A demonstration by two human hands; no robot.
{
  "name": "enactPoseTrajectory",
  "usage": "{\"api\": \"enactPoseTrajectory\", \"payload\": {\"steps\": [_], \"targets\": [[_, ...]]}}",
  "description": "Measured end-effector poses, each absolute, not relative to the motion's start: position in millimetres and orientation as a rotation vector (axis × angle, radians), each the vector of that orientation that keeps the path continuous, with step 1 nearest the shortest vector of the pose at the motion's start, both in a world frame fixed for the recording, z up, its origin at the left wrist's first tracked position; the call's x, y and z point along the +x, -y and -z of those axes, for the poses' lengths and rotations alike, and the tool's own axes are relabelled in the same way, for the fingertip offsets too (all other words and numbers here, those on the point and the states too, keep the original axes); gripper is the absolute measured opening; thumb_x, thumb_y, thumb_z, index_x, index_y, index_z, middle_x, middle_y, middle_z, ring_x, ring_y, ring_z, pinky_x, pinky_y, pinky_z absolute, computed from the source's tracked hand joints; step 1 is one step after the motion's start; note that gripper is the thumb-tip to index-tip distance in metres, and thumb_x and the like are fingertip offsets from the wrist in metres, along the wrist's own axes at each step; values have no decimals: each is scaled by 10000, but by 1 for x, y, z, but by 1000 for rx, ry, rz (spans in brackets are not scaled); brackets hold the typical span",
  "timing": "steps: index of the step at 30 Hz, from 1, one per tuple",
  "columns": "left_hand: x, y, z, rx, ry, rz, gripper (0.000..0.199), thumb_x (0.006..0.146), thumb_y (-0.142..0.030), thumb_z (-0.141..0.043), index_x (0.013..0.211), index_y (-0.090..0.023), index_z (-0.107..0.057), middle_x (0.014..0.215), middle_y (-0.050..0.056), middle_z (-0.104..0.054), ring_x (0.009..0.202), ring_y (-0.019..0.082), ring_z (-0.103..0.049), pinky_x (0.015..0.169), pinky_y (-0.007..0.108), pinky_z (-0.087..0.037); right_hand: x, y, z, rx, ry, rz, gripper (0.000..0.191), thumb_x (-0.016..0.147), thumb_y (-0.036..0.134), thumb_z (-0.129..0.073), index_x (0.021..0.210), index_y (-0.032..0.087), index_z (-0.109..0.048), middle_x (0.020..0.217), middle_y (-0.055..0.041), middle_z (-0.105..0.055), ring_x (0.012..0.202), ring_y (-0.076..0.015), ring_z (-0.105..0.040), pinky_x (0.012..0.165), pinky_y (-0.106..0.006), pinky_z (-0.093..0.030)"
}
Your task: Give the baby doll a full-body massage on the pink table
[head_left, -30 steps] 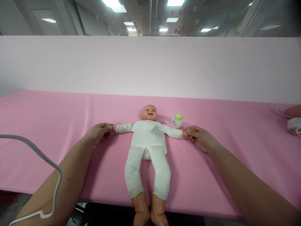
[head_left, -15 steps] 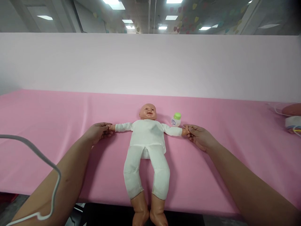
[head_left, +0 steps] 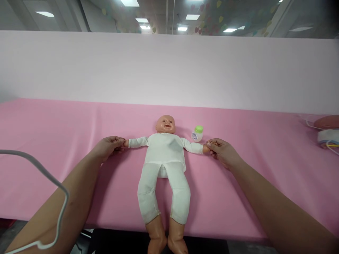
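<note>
A baby doll (head_left: 165, 151) in a white top and trousers lies face up on the pink table cover (head_left: 79, 121), its arms spread sideways and its bare feet over the front edge. My left hand (head_left: 109, 147) is closed round the doll's hand on the left side. On the right side, my right hand (head_left: 221, 151) pinches the doll's other hand between thumb and fingers. A small clear bottle (head_left: 197, 134) with a green cap is beside the doll's head, close to my right hand.
At the right edge lies another doll (head_left: 327, 128), partly out of view, with a white band and a thin cord. A grey-white cable (head_left: 43, 171) curves across the left foreground. Behind the table rises a white wall (head_left: 169, 67) with glass above.
The thumb of my right hand has closed down over the doll's hand, and my left thumb has pressed in on its side. The view has shifted slightly.
</note>
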State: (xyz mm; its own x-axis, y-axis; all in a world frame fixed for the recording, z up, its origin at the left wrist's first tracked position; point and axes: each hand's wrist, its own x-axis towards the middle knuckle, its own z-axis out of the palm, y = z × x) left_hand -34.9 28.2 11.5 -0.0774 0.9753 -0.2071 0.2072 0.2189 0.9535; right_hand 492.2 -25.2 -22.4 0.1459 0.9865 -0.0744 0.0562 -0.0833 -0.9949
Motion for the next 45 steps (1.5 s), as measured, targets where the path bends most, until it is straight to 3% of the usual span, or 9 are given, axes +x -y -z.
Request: {"api": "enactPoseTrajectory", "payload": {"steps": [5, 10, 17, 19, 25, 30, 36, 41, 45], "targets": [[-39, -34, -4, 1172, -1557, -1000, 407, 716, -504, -849, 956, -183, -781, 775, 61, -754, 668, 183, -685, 596, 265, -534, 491, 23, 25, -1469, 1092, -1011, 503, 785, 668, -808, 1004, 216, -785, 794, -39, -681, 664, -158, -558, 586, -303, -469], [-37, -36, -3, 1030, -1541, -1074, 243, 803, -309, -742, 974, -140, -775, 759, 84, -743, 673, 196, -698, 632, 286, -587, 494, 20, 28, -1433, 936, -1051, 397, 785, 563, -850, 986, 226, -788, 841, -49, -693, 695, -164, -590, 600, -302, -517], [-37, -32, -10, 986, -1411, -1033, 305, 697, -136, -803, 1000, -119, -780, 845, 110, -778, 720, 179, -720, 686, 252, -610, 501, 22, 27, -1163, 917, -1230, 493, 627, 395, -1007, 1052, 257, -798, 1091, -52, -727, 875, -167, -656, 797, -300, -601], [-37, -30, -11, 996, -1384, -1026, 331, 647, -122, -847, 971, -127, -781, 852, 101, -781, 715, 167, -713, 697, 246, -611, 501, 23, 26, -1166, 937, -1210, 504, 612, 382, -1018, 1045, 261, -791, 1093, -45, -725, 867, -162, -653, 789, -300, -596], [-37, -30, -7, 1036, -1409, -1041, 325, 632, -282, -939, 873, -160, -757, 816, 95, -782, 670, 166, -693, 645, 256, -597, 494, 26, 20, -1257, 1003, -1160, 466, 612, 475, -1006, 901, 233, -731, 828, 0, -664, 683, -123, -564, 615, -266, -495], [-37, -34, -1, 1035, -1449, -1046, 268, 785, -394, -846, 892, -165, -757, 775, 91, -768, 629, 160, -683, 618, 251, -593, 494, 25, 23, -1382, 1021, -1061, 489, 683, 628, -921, 908, 226, -754, 771, -9, -629, 666, -133, -523, 572, -263, -453], [-34, -37, -2, 897, -1462, -1159, 90, 895, -192, -694, 892, -133, -763, 817, 112, -764, 698, 190, -744, 712, 292, -653, 496, 21, 26, -1299, 953, -1048, 587, 650, 701, -904, 997, 240, -794, 846, -25, -676, 696, -143, -560, 615, -286, -504], [-30, -33, -9, 865, -1410, -1132, 151, 846, -61, -695, 978, -94, -762, 939, 155, -786, 794, 208, -785, 762, 274, -667, 493, 24, 19, -1195, 939, -1100, 531, 619, 576, -976, 995, 249, -791, 1024, -58, -742, 801, -173, -643, 760, -338, -588], [-28, -28, -15, 884, -1362, -1092, 224, 783, -30, -733, 994, -99, -760, 1016, 165, -795, 873, 227, -796, 806, 267, -663, 494, 26, 17, -1210, 944, -1129, 497, 596, 483, -1009, 966, 251, -773, 1034, -58, -743, 856, -194, -669, 809, -367, -607]]}}
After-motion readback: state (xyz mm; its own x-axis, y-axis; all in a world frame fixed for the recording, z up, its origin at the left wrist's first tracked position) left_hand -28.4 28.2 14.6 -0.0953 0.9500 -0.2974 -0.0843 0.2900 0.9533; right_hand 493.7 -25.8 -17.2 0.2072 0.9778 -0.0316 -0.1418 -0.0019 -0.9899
